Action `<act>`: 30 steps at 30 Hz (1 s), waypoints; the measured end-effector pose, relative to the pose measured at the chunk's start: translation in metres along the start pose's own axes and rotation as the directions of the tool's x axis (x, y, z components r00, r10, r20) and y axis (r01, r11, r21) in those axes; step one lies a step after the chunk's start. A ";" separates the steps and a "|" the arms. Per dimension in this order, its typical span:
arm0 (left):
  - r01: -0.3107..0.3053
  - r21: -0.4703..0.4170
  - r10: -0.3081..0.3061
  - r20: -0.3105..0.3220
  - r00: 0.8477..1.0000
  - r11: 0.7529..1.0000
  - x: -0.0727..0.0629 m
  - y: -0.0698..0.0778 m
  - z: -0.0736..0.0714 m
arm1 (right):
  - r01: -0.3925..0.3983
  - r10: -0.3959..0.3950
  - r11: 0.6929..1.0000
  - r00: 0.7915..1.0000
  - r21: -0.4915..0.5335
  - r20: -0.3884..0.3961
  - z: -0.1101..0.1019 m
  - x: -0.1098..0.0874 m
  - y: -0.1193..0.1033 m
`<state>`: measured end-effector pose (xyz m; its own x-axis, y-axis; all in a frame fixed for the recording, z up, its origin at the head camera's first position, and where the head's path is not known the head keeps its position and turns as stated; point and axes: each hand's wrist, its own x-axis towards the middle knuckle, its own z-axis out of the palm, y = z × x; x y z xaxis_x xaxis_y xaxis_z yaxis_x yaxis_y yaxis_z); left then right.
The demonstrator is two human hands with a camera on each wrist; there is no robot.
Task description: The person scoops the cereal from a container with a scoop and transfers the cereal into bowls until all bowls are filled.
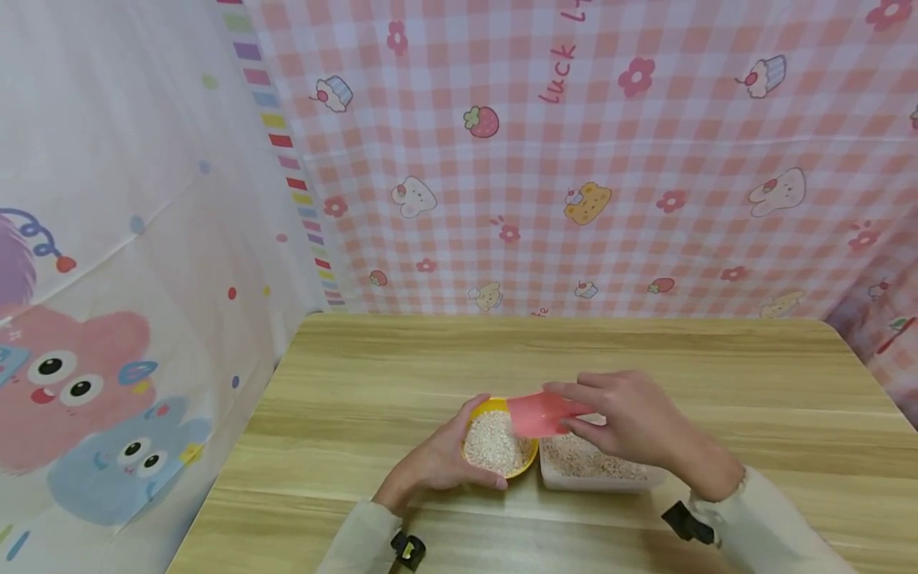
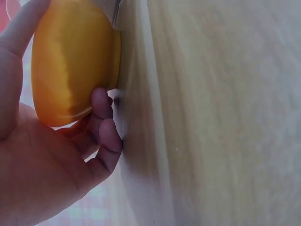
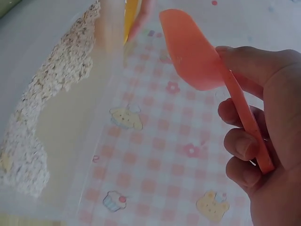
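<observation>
My left hand [image 1: 450, 450] grips a yellow bowl [image 2: 75, 61] from its left side, thumb at the rim and fingers low against the outside. Pale oat flakes [image 1: 493, 443] fill much of the bowl. In my right hand [image 1: 631, 418] is the handle of a pink scoop [image 3: 193, 52], with the fingers curled round it. The head of the scoop is tilted over the right part of the bowl and hides some of the rim there. Just right of the bowl stands a clear plastic box [image 1: 602, 483] with more oat flakes [image 3: 66, 56] in it, partly under my right hand.
Everything stands on a wood-grain table [image 1: 402, 351]. A pink checked cloth [image 1: 445, 159] hangs behind its far edge, and a white cartoon-printed cloth [image 1: 179, 255] hangs along the left. Both sleeves carry small black devices [image 1: 409, 550] at the wrists.
</observation>
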<state>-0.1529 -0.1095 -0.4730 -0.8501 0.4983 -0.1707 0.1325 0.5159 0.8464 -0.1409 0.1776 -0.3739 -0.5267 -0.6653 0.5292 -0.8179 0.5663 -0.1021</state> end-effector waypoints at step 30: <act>-0.065 0.309 0.145 -0.246 0.958 0.949 -0.007 0.048 0.004 | -0.276 0.285 0.959 0.929 -0.070 0.236 -0.022 -0.060 0.027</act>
<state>-0.1381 -0.0854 -0.4330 -0.9207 0.3813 0.0833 0.3383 0.6729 0.6578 -0.1261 0.2433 -0.3897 -0.7770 -0.5714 0.2641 -0.6223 0.7605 -0.1855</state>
